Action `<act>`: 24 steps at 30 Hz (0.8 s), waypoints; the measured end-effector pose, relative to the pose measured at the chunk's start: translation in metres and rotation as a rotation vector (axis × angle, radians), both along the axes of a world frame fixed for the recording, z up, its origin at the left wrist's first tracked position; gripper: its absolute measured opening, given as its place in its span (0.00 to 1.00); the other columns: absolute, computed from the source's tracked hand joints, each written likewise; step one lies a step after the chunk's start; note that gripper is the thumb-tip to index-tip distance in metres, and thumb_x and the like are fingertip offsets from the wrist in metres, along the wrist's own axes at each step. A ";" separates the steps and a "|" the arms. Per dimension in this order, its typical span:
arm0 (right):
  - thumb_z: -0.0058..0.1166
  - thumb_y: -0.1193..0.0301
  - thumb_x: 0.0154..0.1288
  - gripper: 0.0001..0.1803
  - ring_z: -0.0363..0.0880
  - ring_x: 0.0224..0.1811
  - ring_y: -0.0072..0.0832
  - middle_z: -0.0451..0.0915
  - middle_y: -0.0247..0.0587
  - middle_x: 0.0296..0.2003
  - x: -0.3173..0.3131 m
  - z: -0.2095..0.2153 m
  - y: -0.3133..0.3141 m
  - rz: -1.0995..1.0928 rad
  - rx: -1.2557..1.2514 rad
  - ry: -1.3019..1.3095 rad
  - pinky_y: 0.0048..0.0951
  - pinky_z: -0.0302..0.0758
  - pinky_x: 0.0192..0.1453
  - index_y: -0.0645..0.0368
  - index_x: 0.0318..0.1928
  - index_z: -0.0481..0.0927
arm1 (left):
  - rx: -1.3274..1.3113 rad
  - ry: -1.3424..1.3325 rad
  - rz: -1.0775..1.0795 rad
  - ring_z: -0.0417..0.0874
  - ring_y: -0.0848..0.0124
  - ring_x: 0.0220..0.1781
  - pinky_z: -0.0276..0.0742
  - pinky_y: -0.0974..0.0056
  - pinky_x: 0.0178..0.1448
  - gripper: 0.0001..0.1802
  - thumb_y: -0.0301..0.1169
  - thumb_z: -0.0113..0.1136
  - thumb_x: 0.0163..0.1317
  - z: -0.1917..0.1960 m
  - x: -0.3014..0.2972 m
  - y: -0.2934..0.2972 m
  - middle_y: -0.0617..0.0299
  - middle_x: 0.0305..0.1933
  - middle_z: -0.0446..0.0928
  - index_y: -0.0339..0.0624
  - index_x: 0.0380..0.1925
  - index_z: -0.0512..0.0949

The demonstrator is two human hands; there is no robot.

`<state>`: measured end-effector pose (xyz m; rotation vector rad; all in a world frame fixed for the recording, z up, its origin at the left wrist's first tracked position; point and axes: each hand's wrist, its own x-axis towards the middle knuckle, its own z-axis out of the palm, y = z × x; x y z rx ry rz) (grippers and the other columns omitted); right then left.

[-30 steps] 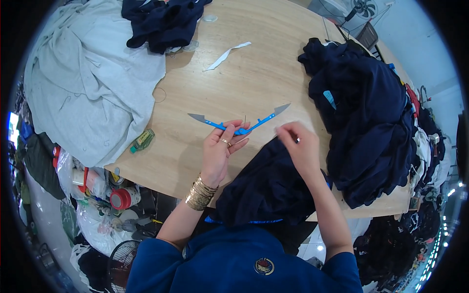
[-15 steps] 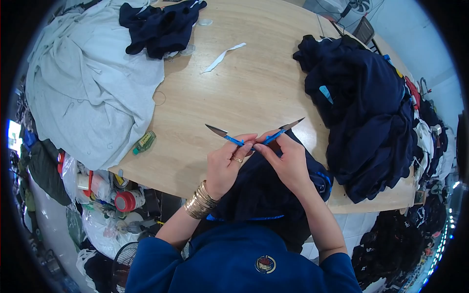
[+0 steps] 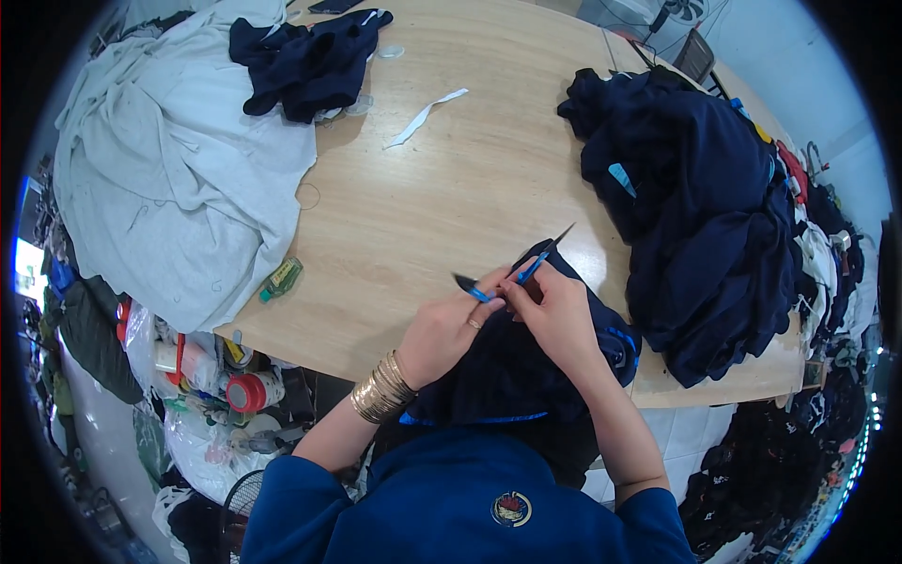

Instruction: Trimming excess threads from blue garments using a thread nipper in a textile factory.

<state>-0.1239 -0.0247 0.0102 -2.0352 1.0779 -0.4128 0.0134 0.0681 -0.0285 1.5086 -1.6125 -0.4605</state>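
A pair of blue-handled thread snips (image 3: pixel 526 271) with two dark pointed blades is held just above the wooden table (image 3: pixel 442 207). My left hand (image 3: pixel 449 331), with gold bangles on the wrist and a ring, grips the left side of the snips. My right hand (image 3: pixel 560 315) meets it and pinches the blue middle of the snips with its fingertips. Under both hands a dark navy garment (image 3: pixel 512 376) with blue trim lies over the table's near edge and onto my lap.
A big pile of navy garments (image 3: pixel 714 207) fills the table's right side. A pale grey cloth (image 3: pixel 169 169) drapes over the left, with another navy garment (image 3: pixel 310 56) at the far end. A white strip (image 3: pixel 423 117) and a small green bottle (image 3: pixel 280 278) lie on the wood. Bags and a red-lidded container (image 3: pixel 246 393) sit below left.
My left hand lifted the snips off the table and brought them toward me. My right hand left the garment and joined it on the snips.
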 end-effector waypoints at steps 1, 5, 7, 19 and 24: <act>0.51 0.70 0.64 0.09 0.79 0.25 0.30 0.79 0.44 0.25 -0.003 -0.002 -0.002 0.034 0.115 -0.124 0.27 0.73 0.32 0.64 0.38 0.77 | 0.039 0.159 0.050 0.85 0.63 0.38 0.78 0.66 0.39 0.22 0.30 0.54 0.64 -0.002 0.001 -0.001 0.52 0.39 0.81 0.44 0.59 0.69; 0.48 0.70 0.68 0.14 0.74 0.28 0.18 0.76 0.36 0.27 -0.013 -0.004 -0.011 0.152 0.278 -0.460 0.22 0.71 0.35 0.59 0.52 0.77 | 0.157 0.548 0.038 0.85 0.61 0.38 0.77 0.67 0.40 0.27 0.30 0.54 0.64 0.004 0.009 -0.005 0.50 0.36 0.81 0.48 0.64 0.63; 0.46 0.68 0.70 0.17 0.71 0.28 0.19 0.75 0.37 0.28 -0.018 0.003 -0.016 0.225 0.260 -0.432 0.21 0.70 0.36 0.57 0.56 0.75 | 0.258 0.517 -0.010 0.84 0.67 0.39 0.78 0.67 0.43 0.28 0.29 0.54 0.64 0.021 0.012 -0.003 0.53 0.38 0.82 0.46 0.65 0.61; 0.45 0.70 0.69 0.12 0.73 0.20 0.19 0.75 0.35 0.20 -0.028 0.004 -0.012 0.399 0.309 -0.034 0.20 0.68 0.25 0.65 0.33 0.77 | 0.416 0.343 -0.418 0.84 0.60 0.38 0.77 0.61 0.47 0.34 0.28 0.39 0.66 0.015 0.014 0.000 0.50 0.38 0.80 0.51 0.71 0.41; 0.43 0.71 0.70 0.12 0.69 0.20 0.16 0.75 0.32 0.21 -0.032 -0.008 -0.014 0.371 0.398 -0.169 0.17 0.65 0.24 0.66 0.33 0.77 | 0.412 0.329 -0.470 0.83 0.62 0.36 0.78 0.63 0.42 0.35 0.29 0.42 0.67 0.026 0.014 0.002 0.52 0.37 0.80 0.55 0.71 0.40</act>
